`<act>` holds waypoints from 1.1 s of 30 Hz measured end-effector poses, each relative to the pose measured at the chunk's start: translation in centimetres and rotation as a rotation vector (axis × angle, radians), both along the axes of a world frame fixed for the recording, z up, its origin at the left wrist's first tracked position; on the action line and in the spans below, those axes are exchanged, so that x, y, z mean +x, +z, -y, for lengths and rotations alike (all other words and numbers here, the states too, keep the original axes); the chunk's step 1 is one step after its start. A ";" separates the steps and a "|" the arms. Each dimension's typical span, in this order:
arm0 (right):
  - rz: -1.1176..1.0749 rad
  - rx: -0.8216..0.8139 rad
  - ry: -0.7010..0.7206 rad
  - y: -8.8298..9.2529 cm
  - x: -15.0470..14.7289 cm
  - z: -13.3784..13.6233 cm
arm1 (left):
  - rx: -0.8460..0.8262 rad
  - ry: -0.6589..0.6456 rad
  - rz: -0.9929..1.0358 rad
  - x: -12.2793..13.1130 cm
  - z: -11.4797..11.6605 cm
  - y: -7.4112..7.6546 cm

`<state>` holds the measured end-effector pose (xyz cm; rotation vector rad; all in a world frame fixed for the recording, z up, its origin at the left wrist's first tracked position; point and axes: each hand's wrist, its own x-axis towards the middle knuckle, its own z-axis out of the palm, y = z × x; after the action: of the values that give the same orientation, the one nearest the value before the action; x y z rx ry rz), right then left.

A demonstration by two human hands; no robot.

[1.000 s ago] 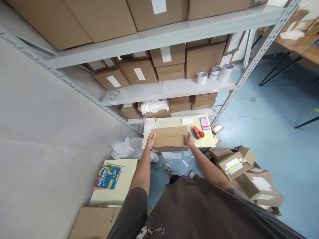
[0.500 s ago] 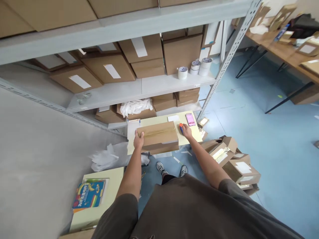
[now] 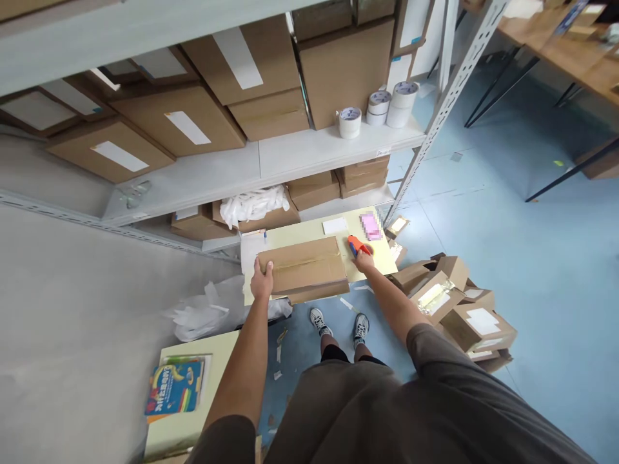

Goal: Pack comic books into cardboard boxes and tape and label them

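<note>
One flat cardboard box [image 3: 304, 267] lying on the small pale-yellow table [image 3: 382, 258], brown corrugated, rectangular, w/ a tape seam running along its top. Left hand [image 3: 262, 282] is pressing on the box's left end, fingers curled over the edge, clamped on the cardboard. Right hand [image 3: 363, 260] is sitting just off the box's right end, on one tape dispenser [image 3: 356, 245] – orange and blue plastic, rounded – fingers wrapped over its near part; can't tell how tight the grip is. So box is lying between the two hands, touching the left, just beside the right.

Also on the table: one white paper slip [image 3: 334, 225] and one pink pad [image 3: 371, 226], both flat and rectangular, at the far edge.

Shelf above is holding three white tape rolls [image 3: 377, 108], round, glossy-looking, standing near the metal upright [image 3: 435, 122]. Lots of brown cartons w/ white labels stacked on the grey shelves. White crumpled wrap [image 3: 254, 204] is spilling from one low carton, more of it [image 3: 203, 314] on the floor. Heap of opened cartons [image 3: 459, 309] to the right, approx five or six, hard to count. One colourful book [image 3: 174, 386] lying on a second pale table, lower left
</note>
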<state>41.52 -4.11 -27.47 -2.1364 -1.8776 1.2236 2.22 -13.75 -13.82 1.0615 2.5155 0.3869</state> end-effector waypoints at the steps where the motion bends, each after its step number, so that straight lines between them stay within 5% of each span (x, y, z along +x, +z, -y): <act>1: 0.002 -0.002 -0.021 -0.2 -0.1 0.0 | -0.005 0.002 0.002 0.0 0.0 0.0; 4: -0.029 0.036 -0.052 0.5 0.3 -0.1 | -0.010 0.002 0.013 0.1 -0.1 0.2; 7: -0.110 0.149 -0.076 3.1 1.6 -0.6 | -0.013 -0.004 0.010 0.6 -0.1 0.6; 12: -0.238 0.369 -0.076 11.1 1.3 -0.6 | -0.010 -0.013 0.003 1.6 0.0 1.1; 15: -0.410 0.425 0.000 16.1 -2.0 0.5 | 0.018 -0.029 0.014 2.1 -0.4 1.2; 18: -0.573 0.355 0.150 19.0 -6.2 2.1 | 0.045 -0.044 0.055 2.3 -1.0 1.2; 22: -0.608 0.214 0.290 19.8 -9.1 3.1 | 0.075 -0.083 0.121 2.1 -1.6 0.9; 30: -0.614 0.136 0.365 19.7 -8.8 2.3 | 0.199 -0.076 0.211 1.3 -2.0 -0.2; 33: -0.614 0.128 0.341 19.9 -8.9 2.4 | 0.369 -0.044 0.233 1.3 -1.7 -0.1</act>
<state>32.60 -6.53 -7.59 -1.2003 -1.9812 1.5339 3.56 -12.07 -13.93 1.1246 2.2591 0.9327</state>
